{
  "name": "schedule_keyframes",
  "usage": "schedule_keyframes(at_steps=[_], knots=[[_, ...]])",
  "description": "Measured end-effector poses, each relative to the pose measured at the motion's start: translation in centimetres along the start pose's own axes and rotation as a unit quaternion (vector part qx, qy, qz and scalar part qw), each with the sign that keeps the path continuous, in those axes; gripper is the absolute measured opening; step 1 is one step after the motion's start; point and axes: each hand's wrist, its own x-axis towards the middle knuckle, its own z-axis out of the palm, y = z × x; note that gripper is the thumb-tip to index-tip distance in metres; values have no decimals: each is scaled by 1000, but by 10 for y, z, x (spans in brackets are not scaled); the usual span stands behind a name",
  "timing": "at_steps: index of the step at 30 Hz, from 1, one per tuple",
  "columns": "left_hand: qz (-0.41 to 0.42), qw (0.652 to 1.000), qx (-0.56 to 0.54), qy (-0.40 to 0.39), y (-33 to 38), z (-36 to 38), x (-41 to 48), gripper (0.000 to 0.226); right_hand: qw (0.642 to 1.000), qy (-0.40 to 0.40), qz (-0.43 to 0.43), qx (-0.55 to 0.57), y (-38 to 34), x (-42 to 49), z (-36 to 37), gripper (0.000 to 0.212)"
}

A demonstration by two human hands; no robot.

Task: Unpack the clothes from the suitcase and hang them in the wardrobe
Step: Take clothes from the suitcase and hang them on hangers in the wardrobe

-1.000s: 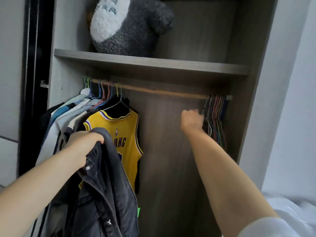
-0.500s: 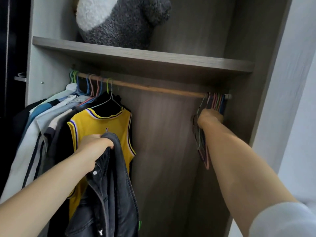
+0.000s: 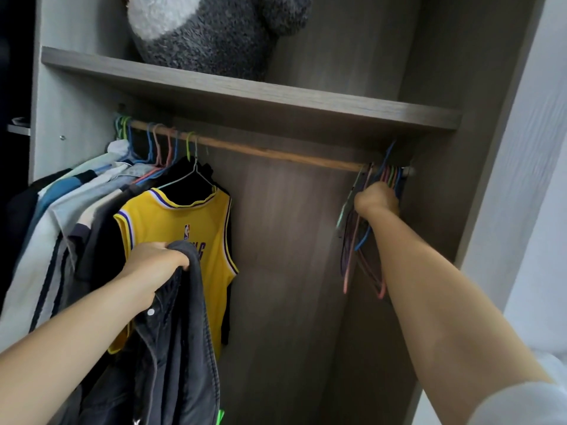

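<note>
Head view, looking into an open wardrobe.

Left hand: lower left, fingers curled tight round the collar of a dark grey jacket. The jacket hangs down from that grip, out in front of the hung clothes and not on the rail. A snap button shows near the collar. Its bottom edge runs out of frame.

Right hand: arm stretched to the right end of the rail, closed in a fist on the bunch of empty hangers there. Fingers are wrapped in among the wires; cannot tell which hanger it has hold of. The hangers are thin and coloured pink, blue, purple and green. Most hooks sit on the rail by the right wall, and one blue hook pokes up above it. The hanger bodies hang below the fist, tilted.

The rail is wooden and runs wall to wall under the shelf. Its middle stretch is bare.

At the left end of the rail is a row of hung clothes, packed together: light shirts, striped and dark pieces. Last in the row, nearest the middle, is a yellow jersey with purple trim, on a wire hanger. The jacket overlaps its lower left.

On the shelf, toward its left end, sits a grey and white plush toy, its top cut off by the frame.

A white sleeve shows on the right arm at the bottom right corner.
</note>
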Motion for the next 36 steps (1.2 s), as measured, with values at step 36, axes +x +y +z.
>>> schedule_keyframes(at_steps=[36], knots=[[94, 935, 341, 26, -133, -139, -80, 36, 720, -378, 188, 551, 78, -416, 130, 42]])
